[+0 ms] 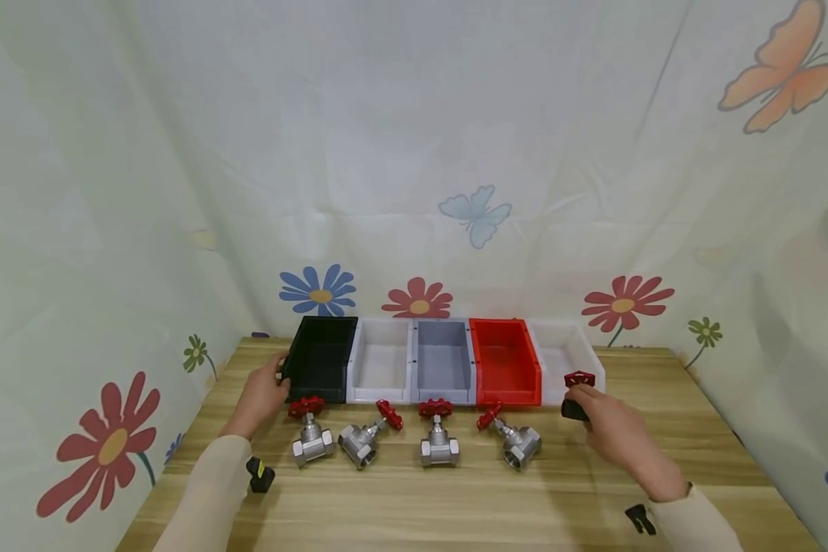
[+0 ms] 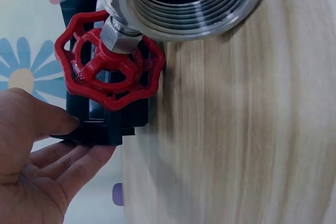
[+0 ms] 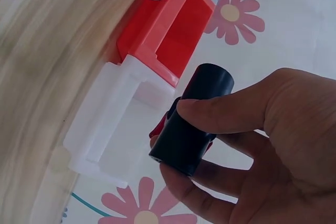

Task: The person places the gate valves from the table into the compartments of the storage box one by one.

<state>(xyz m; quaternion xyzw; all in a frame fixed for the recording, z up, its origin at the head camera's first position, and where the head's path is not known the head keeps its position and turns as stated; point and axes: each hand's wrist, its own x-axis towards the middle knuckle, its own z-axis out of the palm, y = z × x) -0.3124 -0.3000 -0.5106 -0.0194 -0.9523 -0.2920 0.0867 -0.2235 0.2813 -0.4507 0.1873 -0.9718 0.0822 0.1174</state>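
Observation:
My left hand (image 1: 258, 395) grips the left side of the black bin (image 1: 320, 360), its thumb at the wall's edge and fingers on the outer side. Over the front of the right white bin (image 1: 566, 349), my right hand (image 1: 614, 429) pinches a black-bodied valve (image 3: 191, 119) with a red handwheel (image 1: 579, 378). Its handwheel is mostly hidden behind the black cylinder in the right wrist view. Nearest to my left hand stands a steel gate valve (image 1: 312, 445) with a red handwheel (image 2: 110, 61). Its threaded opening shows large in the left wrist view.
Between the black and right white bins sit another white bin (image 1: 381, 360), a grey bin (image 1: 445, 360) and a red bin (image 1: 507, 360). Three more steel valves, left (image 1: 360, 445), middle (image 1: 439, 448) and right (image 1: 520, 446), lie before them on the wooden table (image 1: 386, 514).

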